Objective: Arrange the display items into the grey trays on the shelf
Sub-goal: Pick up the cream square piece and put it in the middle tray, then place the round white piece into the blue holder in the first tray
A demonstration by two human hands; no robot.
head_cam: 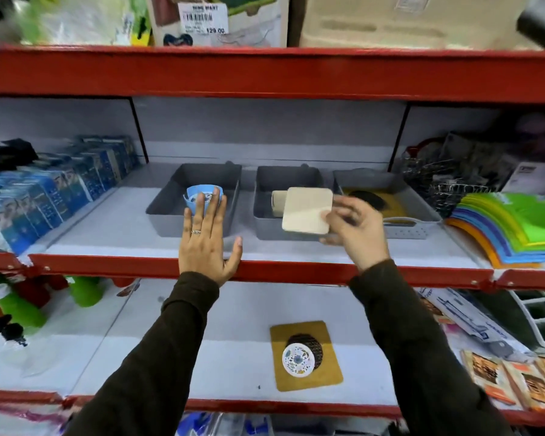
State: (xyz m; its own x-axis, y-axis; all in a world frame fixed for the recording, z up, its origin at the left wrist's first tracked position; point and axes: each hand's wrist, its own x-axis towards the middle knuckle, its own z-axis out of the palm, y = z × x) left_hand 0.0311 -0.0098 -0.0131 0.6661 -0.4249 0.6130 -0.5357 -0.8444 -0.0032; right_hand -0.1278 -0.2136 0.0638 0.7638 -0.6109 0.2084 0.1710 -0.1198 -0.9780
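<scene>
From my head camera I count three grey trays on the shelf [139, 247]: the left tray [170, 215], middle tray [265, 228] and right tray [406, 229]. My left hand [206, 243] is spread wide, fingers flat over one blue cup [199, 196] in the left tray. My right hand [356, 231] pinches one cream square coaster [307, 210] above the middle tray, at 9 o'clock from my palm. Below, at 6 o'clock, one mustard mat [309, 376] carries one floral disc [298, 358].
</scene>
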